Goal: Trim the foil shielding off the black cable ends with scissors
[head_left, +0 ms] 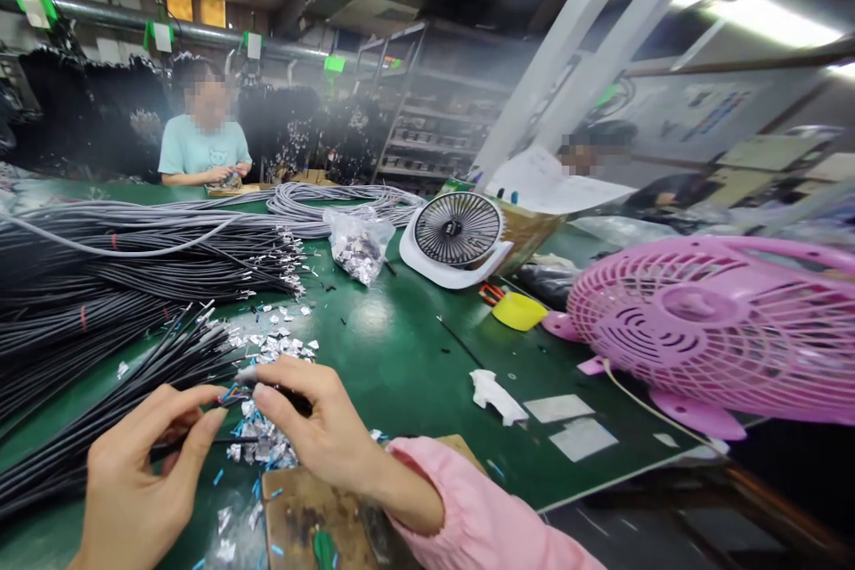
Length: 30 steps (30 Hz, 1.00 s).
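Observation:
My left hand (150,463) is at the lower left, its thumb and fingers closed around the stripped end of a black cable (244,441). Thin coloured wires (233,393) fan out of that end, between my two hands. My right hand (321,414), below a pink sleeve, pinches at the tips of these wires from the right. Foil scraps (267,445) and small blue bits lie under and around both hands. A bundle of black cables (166,365) with stripped ends lies just behind my left hand.
More black cables (134,276) and grey cable coils (334,199) cover the left. A bag of parts (361,248), white fan (458,232), yellow tape (519,311), pink fan (708,329) and wooden block (307,517) are on the green table (401,365). A person (204,138) sits opposite.

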Available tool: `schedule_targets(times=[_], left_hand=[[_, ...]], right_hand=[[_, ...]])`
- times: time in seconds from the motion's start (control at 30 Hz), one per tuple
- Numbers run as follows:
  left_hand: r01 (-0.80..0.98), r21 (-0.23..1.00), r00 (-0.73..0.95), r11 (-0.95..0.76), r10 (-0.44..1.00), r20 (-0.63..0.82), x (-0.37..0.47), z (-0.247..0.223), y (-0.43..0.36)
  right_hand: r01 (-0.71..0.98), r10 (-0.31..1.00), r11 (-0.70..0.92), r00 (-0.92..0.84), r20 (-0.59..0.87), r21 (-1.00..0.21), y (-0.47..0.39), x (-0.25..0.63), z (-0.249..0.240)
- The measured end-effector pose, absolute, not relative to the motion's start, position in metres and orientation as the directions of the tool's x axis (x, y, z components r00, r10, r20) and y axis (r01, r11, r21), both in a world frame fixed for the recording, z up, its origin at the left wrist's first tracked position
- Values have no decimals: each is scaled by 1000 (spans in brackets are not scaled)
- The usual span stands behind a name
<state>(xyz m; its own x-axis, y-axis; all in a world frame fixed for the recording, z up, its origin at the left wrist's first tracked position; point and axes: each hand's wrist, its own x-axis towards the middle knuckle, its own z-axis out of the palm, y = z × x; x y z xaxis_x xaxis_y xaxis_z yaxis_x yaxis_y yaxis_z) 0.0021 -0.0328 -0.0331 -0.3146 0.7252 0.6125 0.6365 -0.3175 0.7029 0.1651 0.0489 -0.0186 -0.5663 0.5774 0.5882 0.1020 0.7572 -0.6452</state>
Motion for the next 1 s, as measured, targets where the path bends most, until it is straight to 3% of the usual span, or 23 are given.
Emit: schedule_targets(times=[0.63, 0.87, 1.0], left_hand=[[609, 716, -294, -342, 741, 604, 6, -31, -33], [630, 687, -292, -361, 710, 641, 10, -27, -32], [637, 665, -278, -390, 688, 670, 10, -25, -32]], right_hand=[[172, 541, 787, -652, 531, -592, 51, 167, -28], [80, 596, 692, -623, 506, -717, 51, 166, -27], [-43, 640, 529, -636, 431, -848, 51, 165, -30]])
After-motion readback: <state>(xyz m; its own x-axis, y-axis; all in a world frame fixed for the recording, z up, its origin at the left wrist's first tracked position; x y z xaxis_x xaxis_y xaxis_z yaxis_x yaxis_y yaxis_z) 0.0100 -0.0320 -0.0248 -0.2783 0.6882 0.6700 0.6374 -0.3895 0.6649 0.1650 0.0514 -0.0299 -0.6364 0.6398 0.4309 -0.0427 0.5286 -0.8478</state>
